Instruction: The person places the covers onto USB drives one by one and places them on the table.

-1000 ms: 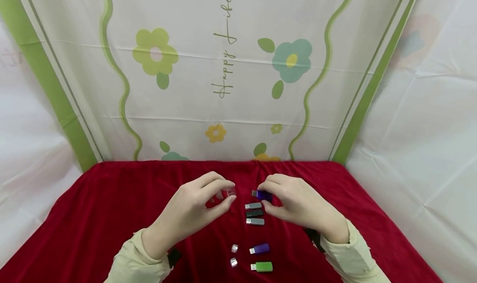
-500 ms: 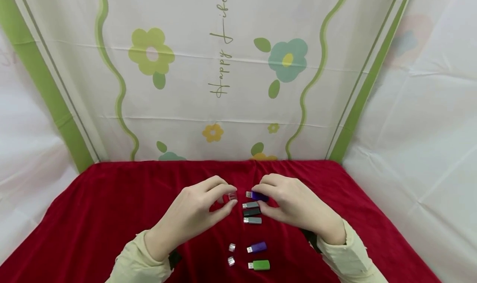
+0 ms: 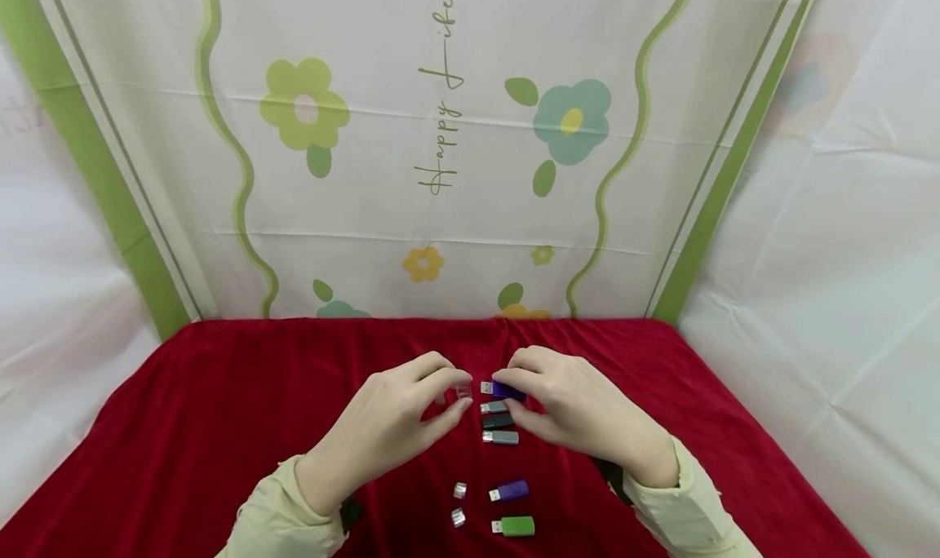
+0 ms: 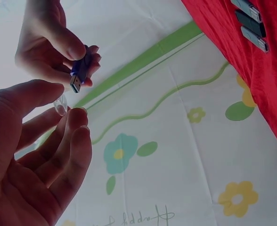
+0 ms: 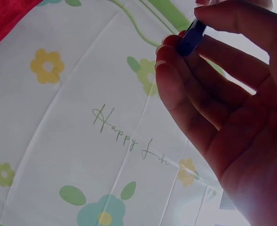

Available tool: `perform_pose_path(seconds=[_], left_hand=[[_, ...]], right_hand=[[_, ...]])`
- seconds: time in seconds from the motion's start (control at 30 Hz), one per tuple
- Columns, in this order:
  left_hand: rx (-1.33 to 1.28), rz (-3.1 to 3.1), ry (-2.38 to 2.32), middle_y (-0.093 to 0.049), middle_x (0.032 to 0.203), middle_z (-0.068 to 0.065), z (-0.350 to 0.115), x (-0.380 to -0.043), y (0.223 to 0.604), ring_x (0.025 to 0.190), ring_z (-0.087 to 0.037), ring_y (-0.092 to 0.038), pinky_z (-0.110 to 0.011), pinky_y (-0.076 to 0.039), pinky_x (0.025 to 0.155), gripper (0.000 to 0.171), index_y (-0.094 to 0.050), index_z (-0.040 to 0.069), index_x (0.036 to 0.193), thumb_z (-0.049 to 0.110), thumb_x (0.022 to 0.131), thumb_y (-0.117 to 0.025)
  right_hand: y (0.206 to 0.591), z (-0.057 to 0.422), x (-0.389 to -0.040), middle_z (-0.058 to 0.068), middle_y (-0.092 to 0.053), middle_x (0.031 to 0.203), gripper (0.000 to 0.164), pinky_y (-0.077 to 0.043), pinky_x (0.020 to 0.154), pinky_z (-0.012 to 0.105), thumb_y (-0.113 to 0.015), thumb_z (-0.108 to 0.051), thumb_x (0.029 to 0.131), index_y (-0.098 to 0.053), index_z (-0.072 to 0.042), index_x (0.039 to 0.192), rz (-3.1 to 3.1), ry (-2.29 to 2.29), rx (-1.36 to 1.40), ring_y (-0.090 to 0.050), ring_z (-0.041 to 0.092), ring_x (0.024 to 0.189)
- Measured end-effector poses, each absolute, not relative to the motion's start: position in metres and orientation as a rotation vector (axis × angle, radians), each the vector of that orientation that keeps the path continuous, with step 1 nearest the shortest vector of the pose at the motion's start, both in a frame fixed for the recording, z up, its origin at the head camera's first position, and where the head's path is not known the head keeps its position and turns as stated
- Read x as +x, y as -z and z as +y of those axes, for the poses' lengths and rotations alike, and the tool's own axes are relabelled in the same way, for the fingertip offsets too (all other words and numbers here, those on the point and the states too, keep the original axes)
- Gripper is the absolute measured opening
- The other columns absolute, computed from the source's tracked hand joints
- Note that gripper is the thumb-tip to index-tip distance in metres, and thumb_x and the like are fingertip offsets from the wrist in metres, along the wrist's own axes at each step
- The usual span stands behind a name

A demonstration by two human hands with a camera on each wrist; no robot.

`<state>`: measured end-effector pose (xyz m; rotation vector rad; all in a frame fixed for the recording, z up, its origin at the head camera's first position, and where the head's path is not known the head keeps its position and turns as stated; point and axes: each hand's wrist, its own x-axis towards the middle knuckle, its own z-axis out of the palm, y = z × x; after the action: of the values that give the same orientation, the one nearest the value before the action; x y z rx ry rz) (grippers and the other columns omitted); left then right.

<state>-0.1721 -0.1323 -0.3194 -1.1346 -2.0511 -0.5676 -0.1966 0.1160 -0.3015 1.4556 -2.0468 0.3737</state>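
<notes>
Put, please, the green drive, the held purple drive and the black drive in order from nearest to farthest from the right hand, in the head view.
1. Held purple drive: in the right hand.
2. Black drive: between gray drives on the cloth.
3. Green drive: near the view's bottom.
</notes>
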Motion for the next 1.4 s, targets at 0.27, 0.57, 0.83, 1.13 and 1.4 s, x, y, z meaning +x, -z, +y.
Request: perform_pose_path(seconds=[0.27,0.57,0.83,1.13,1.4], left_hand=[[-1.153,-2.049,0.579,-0.062,0.092,0.005,-0.1293,-0.1708,0.3223,0.064,-0.003,-0.055,-0.010,-0.042,0.055,0.023,-0.071,0.009,0.099,0.007,0.079,-0.081],[-1.164,-2.037,0.576,-0.062,0.092,0.005,-0.1270,-0.1715,0.3244,0.066,-0.005,-0.058,-0.011,-0.044,0.057,0.024,-0.071,0.009,0.100,0.008,0.079,-0.081],[-1.175,-2.055,0.585,-0.061,0.093,0.005,-0.1263,-0.1719,0.3269,0.064,-0.003,-0.055,-0.008,-0.041,0.055,0.022,-0.071,0.008,0.100,0.007,0.080,-0.080],[-1.118,-2.101,0.529,-0.062,0.092,0.004,-0.1265,-0.1718,0.3275,0.064,-0.002,-0.054,-0.011,-0.043,0.054,0.020,-0.072,0.008,0.100,0.014,0.083,-0.080],[-1.114,-2.042,0.506,-0.065,0.088,0.004,-0.1268,-0.1727,0.3265,0.065,-0.004,-0.056,-0.012,-0.044,0.054,0.019,-0.073,0.008,0.096,0.015,0.081,-0.082]], right_hand=[[0.3015,0.1129,-0.1955,-0.004,-0.056,0.087,0.025,-0.039,0.057,0.011,-0.077,0.000,0.073,-0.070,-0.009,0.096,-2.013,-0.378,1.468,-0.047,0.005,0.066],[0.3038,0.1113,-0.1929,-0.004,-0.055,0.088,0.016,-0.041,0.058,0.012,-0.073,-0.004,0.078,-0.069,-0.010,0.093,-2.062,-0.346,1.473,-0.047,0.004,0.066],[0.3044,0.1101,-0.1915,-0.003,-0.058,0.091,0.024,-0.043,0.060,0.011,-0.076,-0.002,0.075,-0.071,-0.007,0.099,-2.031,-0.353,1.498,-0.051,0.005,0.068],[0.3032,0.1089,-0.1902,-0.002,-0.058,0.090,0.020,-0.044,0.061,0.014,-0.076,-0.002,0.078,-0.070,-0.007,0.097,-2.024,-0.336,1.499,-0.052,0.006,0.070],[0.3023,0.1093,-0.1891,-0.003,-0.057,0.094,0.018,-0.044,0.062,0.013,-0.074,-0.003,0.083,-0.070,-0.007,0.100,-2.070,-0.324,1.481,-0.052,0.006,0.075]])
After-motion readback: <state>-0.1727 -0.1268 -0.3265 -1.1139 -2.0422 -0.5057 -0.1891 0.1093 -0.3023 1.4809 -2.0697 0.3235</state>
